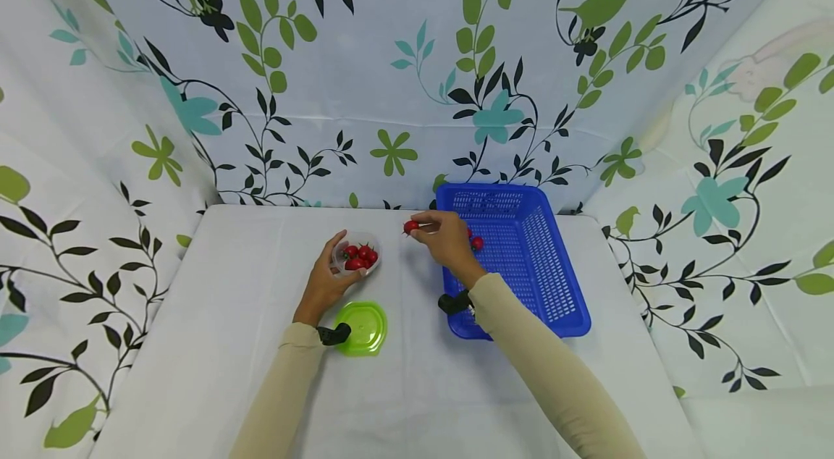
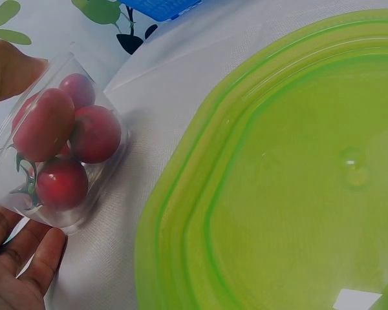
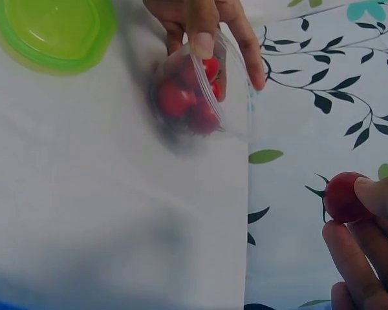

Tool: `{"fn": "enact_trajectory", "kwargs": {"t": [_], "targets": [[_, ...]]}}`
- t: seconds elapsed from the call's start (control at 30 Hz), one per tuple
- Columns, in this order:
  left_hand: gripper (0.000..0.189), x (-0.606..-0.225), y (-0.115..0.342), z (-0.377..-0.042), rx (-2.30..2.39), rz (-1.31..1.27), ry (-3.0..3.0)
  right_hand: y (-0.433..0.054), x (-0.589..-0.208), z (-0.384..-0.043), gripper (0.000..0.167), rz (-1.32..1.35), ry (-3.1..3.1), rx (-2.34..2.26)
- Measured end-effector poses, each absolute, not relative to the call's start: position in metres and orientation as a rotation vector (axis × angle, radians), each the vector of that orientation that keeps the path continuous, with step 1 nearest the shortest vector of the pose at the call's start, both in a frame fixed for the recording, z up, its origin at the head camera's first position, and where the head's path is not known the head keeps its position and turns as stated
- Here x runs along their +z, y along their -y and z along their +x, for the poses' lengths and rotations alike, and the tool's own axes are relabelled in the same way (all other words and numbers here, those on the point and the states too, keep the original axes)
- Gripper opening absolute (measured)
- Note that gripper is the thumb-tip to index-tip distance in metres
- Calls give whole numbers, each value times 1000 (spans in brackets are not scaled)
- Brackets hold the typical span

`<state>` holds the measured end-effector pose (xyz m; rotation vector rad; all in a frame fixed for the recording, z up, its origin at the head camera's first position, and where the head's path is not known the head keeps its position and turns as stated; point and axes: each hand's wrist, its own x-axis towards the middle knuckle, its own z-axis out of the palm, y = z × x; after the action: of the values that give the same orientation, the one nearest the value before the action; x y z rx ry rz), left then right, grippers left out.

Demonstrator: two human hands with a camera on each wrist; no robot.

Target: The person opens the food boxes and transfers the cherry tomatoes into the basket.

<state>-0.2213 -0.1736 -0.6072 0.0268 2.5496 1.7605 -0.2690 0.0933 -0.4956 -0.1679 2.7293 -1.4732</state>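
Note:
My left hand (image 1: 328,280) grips a small clear plastic container (image 2: 84,216) from its left side, thumb and fingers on opposite walls. Several red cherry tomatoes (image 1: 361,256) lie inside it. Between thumb and fingertips, my right hand (image 1: 449,242) pinches one cherry tomato (image 3: 346,197) with a green stem, held to the right of the container and apart from it. Beneath that wrist is a blue perforated basket (image 1: 541,263). A loose cherry tomato (image 1: 477,243) sits in it, with another partly hidden behind the hand.
A translucent green lid (image 1: 360,329) lies on the white table (image 1: 404,401), just in front of the container and close to my left wrist. Patterned fabric (image 1: 365,82) hangs behind the table and along both sides.

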Motion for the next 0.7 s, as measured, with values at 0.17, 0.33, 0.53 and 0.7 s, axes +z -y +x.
{"fn": "enact_trajectory", "kwargs": {"t": [0.17,0.33,0.53,0.7], "targets": [[96,-608,174,-221,1769,38,-2548,-100,-495,-269,27,-141,-2719,-1490],[97,-609,175,-221,1768,46,-2552,-106,-494,-270,28,-126,-2721,-1506],[97,-609,175,-222,1772,45,-2547,-114,-494,-271,25,-75,-2718,-1505],[97,-608,174,-222,1762,46,-2551,-122,-495,-273,26,-56,-2719,-1529]]}}
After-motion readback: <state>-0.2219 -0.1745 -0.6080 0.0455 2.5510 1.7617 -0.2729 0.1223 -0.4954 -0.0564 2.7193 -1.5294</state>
